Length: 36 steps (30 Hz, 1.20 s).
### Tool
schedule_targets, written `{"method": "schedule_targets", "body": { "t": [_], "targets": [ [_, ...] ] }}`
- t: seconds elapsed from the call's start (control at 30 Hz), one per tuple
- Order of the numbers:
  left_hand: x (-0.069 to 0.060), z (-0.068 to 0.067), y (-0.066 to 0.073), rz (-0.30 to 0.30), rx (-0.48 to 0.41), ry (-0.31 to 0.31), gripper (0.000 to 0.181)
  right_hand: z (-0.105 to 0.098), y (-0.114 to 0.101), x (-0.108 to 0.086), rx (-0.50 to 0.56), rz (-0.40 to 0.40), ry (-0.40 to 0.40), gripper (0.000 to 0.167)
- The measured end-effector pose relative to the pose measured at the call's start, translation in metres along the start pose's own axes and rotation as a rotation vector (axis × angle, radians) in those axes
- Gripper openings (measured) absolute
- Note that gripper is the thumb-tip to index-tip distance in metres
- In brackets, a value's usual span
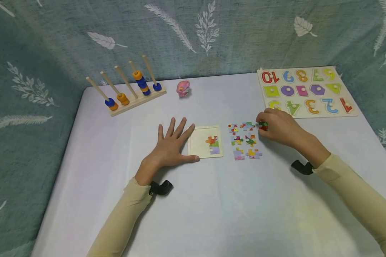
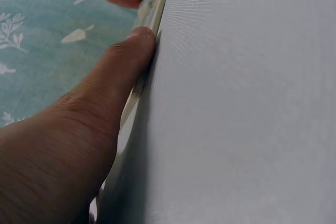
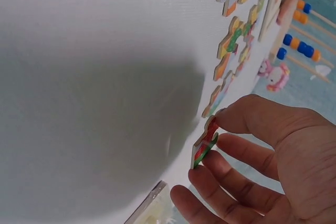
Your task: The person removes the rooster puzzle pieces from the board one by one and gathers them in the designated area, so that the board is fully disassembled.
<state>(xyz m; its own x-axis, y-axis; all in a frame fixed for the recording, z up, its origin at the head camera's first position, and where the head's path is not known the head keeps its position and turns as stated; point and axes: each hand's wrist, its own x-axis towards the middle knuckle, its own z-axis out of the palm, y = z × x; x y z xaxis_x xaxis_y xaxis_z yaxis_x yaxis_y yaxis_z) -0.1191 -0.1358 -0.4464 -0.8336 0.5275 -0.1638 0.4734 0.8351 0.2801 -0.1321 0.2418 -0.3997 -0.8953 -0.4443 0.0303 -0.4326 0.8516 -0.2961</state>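
My left hand (image 1: 171,147) lies with spread, straight fingers on the left edge of a square wooden puzzle tray (image 1: 197,142). In the left wrist view its thumb (image 2: 123,61) rests along the tray's edge. Inside the tray, on the right, sit an orange puzzle piece (image 1: 211,140) and a green-and-purple one (image 1: 214,148). Between thumb and fingers my right hand (image 1: 281,126) pinches a red-and-green puzzle piece (image 3: 205,142), tilted, near the other pieces. Several loose jigsaw pieces (image 1: 238,153) lie in two columns between the tray and the right hand.
Behind the right hand lies a number-and-shape peg board (image 1: 311,84). A bead-stacking abacus (image 1: 138,101) with upright pegs stands at the back left. Beside it is a small pink toy figure (image 1: 183,88). A patterned green cloth (image 1: 167,43) hangs behind the white tabletop (image 1: 193,210).
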Motion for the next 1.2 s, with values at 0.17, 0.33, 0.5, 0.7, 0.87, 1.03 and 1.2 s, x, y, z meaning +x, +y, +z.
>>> {"method": "schedule_targets", "body": {
  "t": [0.17,0.33,0.5,0.7,0.87,1.03,1.2],
  "targets": [
    [-0.004,0.002,-0.006,-0.024,-0.01,0.002,0.113,0.004,0.001,0.006,-0.005,-0.005,-0.018,0.022],
    [-0.004,0.003,-0.008,-0.008,-0.013,0.013,0.113,0.007,0.001,0.007,0.002,0.001,-0.042,0.023],
    [-0.004,0.003,-0.008,0.003,-0.021,0.023,0.113,0.008,0.001,0.01,-0.003,-0.003,-0.045,0.023],
    [-0.003,0.003,-0.008,0.004,-0.035,0.024,0.114,0.008,0.002,0.011,-0.005,0.008,-0.062,0.023],
    [-0.003,0.003,-0.008,0.004,-0.051,0.028,0.113,0.005,0.002,0.012,0.014,0.012,-0.089,0.024],
    [-0.002,0.004,-0.01,0.011,-0.055,0.038,0.114,0.002,0.002,0.014,0.035,0.03,-0.124,0.026],
    [-0.003,0.004,-0.01,0.015,-0.052,0.041,0.114,0.002,0.005,0.015,0.042,0.029,-0.127,0.027]
  ]
}}
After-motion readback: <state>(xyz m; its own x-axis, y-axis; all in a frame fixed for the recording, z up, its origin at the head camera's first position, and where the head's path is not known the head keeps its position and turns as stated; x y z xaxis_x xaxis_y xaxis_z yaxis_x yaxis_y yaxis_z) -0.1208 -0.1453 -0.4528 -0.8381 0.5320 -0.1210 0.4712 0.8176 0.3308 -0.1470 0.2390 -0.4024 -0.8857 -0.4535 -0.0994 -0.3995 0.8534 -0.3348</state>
